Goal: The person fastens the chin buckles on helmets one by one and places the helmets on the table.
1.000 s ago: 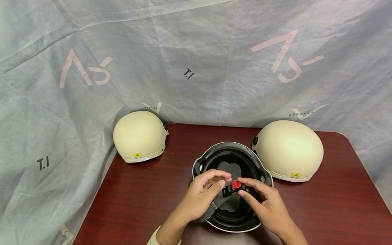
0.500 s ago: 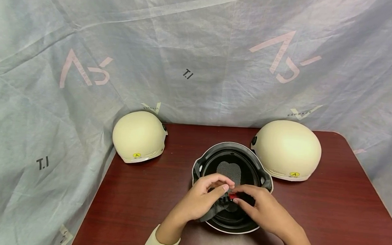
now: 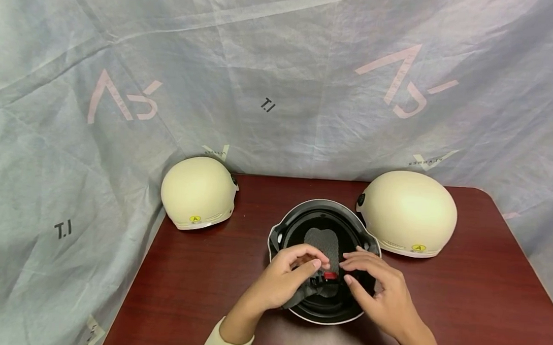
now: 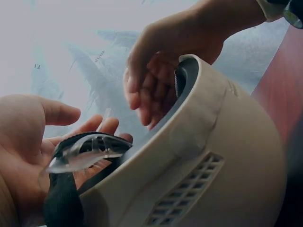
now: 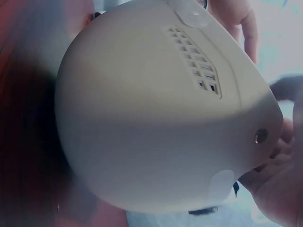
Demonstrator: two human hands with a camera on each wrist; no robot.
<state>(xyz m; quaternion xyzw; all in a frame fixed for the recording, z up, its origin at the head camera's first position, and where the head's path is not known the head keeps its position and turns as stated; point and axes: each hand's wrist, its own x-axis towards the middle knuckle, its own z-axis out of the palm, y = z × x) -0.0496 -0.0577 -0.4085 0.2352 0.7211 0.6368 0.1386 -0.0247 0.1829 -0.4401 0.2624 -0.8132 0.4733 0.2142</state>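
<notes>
A cream helmet lies upside down, its black padded inside facing up. Over its opening hangs a dark chin strap with a red-and-black buckle. My left hand hovers at the opening's left side, fingers loosely bent beside the strap and not gripping it. In the left wrist view, a clear plastic piece on the strap partly covers that hand. Apart from the buckle, my right hand is spread over the helmet's right rim, holding nothing. The right wrist view mostly shows the helmet's shell.
Two more cream helmets stand upright at the back of the reddish-brown table: one on the left and one on the right, close to the upturned helmet. A grey printed sheet hangs behind the table.
My right hand has let go of the red buckle and drawn back to the right with its fingers spreading. The buckle has sunk lower into the opening. My left hand has stayed nearly in place.
</notes>
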